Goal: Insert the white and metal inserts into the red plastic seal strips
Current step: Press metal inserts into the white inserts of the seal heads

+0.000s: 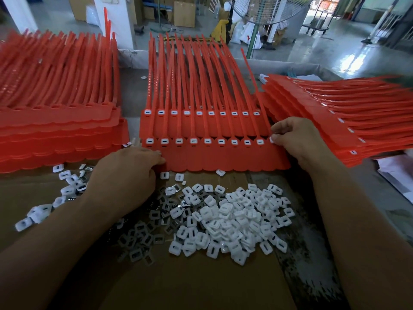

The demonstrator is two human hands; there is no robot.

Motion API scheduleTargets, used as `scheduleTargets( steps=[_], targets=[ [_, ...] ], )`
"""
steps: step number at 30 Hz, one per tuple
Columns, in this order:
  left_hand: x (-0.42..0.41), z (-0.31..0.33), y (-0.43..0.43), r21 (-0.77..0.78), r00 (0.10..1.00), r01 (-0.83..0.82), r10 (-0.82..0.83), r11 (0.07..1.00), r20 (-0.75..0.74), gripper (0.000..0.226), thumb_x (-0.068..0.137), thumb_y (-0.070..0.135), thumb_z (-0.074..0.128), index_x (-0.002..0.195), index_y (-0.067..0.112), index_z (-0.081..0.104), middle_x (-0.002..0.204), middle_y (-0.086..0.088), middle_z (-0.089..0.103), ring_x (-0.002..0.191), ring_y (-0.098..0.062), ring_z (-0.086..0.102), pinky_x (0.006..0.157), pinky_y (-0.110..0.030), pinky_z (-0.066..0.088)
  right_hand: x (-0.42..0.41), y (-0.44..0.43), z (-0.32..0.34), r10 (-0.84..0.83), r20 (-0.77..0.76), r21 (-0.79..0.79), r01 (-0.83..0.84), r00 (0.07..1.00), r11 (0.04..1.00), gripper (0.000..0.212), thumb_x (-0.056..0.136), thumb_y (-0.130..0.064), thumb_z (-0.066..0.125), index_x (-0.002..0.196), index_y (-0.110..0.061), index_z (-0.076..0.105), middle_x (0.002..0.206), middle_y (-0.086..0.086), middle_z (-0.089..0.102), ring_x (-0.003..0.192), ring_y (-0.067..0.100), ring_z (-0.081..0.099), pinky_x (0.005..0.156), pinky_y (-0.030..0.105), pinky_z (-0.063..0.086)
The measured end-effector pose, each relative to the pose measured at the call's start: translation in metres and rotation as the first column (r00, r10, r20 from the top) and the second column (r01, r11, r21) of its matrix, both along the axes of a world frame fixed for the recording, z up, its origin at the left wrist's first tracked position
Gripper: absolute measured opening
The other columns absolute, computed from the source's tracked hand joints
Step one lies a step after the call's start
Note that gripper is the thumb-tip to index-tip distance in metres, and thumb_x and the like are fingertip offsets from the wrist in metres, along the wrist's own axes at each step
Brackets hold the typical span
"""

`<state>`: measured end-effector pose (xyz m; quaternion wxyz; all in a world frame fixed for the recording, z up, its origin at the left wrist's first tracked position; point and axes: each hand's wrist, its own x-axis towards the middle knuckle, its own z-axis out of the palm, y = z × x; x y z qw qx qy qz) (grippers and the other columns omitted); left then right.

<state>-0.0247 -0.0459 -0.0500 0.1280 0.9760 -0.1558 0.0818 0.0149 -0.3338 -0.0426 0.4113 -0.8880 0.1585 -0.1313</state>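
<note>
Pinching a white insert (272, 139) between thumb and forefinger, the right hand (299, 142) holds it at the rightmost socket of the front sheet of red seal strips (223, 157), whose other nine sockets each hold one. The left hand (125, 175) curls its fingers on that sheet's near left corner. Loose inserts (232, 218) lie heaped on cardboard (201, 287) just before it.

Left hand (125, 175): forearm enters from 7 o'clock; knuckles up, fingers curled over a red strip (223, 157) corner.
Right hand (297, 139): forearm enters from 4 o'clock; fingertips pinch a white insert (272, 139).
</note>
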Motion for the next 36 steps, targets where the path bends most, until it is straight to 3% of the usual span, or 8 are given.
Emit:
scheduleTargets(
  steps=[10,14,20,26,29,36],
  targets=[
    [0.0,0.002,0.0,0.018,1.0,0.008,-0.008,1.0,-0.002,0.042,0.084,0.008,0.042,0.119,0.024,0.059,0.131,0.006,0.052,0.12,-0.015,0.048,0.096,-0.03,0.037,0.006,0.003,-0.009,-0.019,-0.013,-0.192,0.016,1.0,0.981,0.027,0.079,0.005,0.053,0.089,-0.02,0.054,0.091,0.0,0.053,0.087,0.015,0.051,0.068,0.022,0.035],
    [0.001,0.002,-0.001,0.01,1.0,0.003,-0.003,1.0,0.006,0.041,0.085,0.009,0.042,0.119,0.024,0.059,0.131,0.007,0.052,0.119,-0.015,0.048,0.095,-0.03,0.037,0.007,0.004,-0.01,-0.023,-0.013,-0.191,0.02,1.0,0.981,0.023,0.082,0.003,0.052,0.091,-0.018,0.053,0.092,-0.001,0.05,0.088,0.013,0.048,0.071,0.024,0.035],
    [0.002,0.0,0.0,-0.022,1.0,0.004,-0.003,1.0,0.025,0.04,0.082,0.006,0.045,0.115,0.021,0.062,0.128,0.004,0.055,0.118,-0.017,0.05,0.095,-0.032,0.039,0.003,0.002,-0.003,-0.04,0.024,-0.162,0.043,0.999,0.986,0.017,0.08,-0.006,0.063,0.097,-0.009,0.065,0.091,0.0,0.057,0.088,0.013,0.051,0.078,0.023,0.037],
    [0.001,-0.003,0.001,-0.094,0.998,-0.002,0.007,0.996,0.057,0.038,0.081,0.003,0.047,0.111,0.016,0.065,0.123,0.0,0.059,0.115,-0.021,0.053,0.095,-0.035,0.04,-0.004,-0.001,0.006,0.008,-0.048,-0.169,-0.016,0.999,0.985,0.015,0.078,-0.016,0.07,0.092,-0.016,0.063,0.093,0.002,0.059,0.089,0.015,0.054,0.076,0.022,0.034],
    [0.002,-0.004,0.002,-0.12,0.996,-0.017,0.027,0.993,0.088,0.036,0.08,0.002,0.048,0.11,0.011,0.065,0.122,-0.006,0.059,0.114,-0.025,0.053,0.094,-0.037,0.039,-0.007,-0.003,0.01,0.027,-0.107,-0.218,-0.05,0.994,0.975,0.027,0.076,-0.019,0.073,0.1,-0.011,0.065,0.093,0.003,0.061,0.088,0.016,0.055,0.076,0.024,0.036],
    [0.006,-0.005,0.005,-0.167,0.977,-0.138,0.161,0.976,0.139,0.033,0.083,0.014,0.05,0.113,0.006,0.061,0.105,-0.017,0.065,0.093,-0.032,0.06,0.08,-0.037,0.044,-0.013,-0.004,0.019,0.071,-0.252,-0.227,-0.13,0.965,0.965,0.041,0.069,-0.012,0.079,0.107,-0.005,0.065,0.101,0.011,0.066,0.094,0.025,0.062,0.091,0.038,0.048]
  ],
)
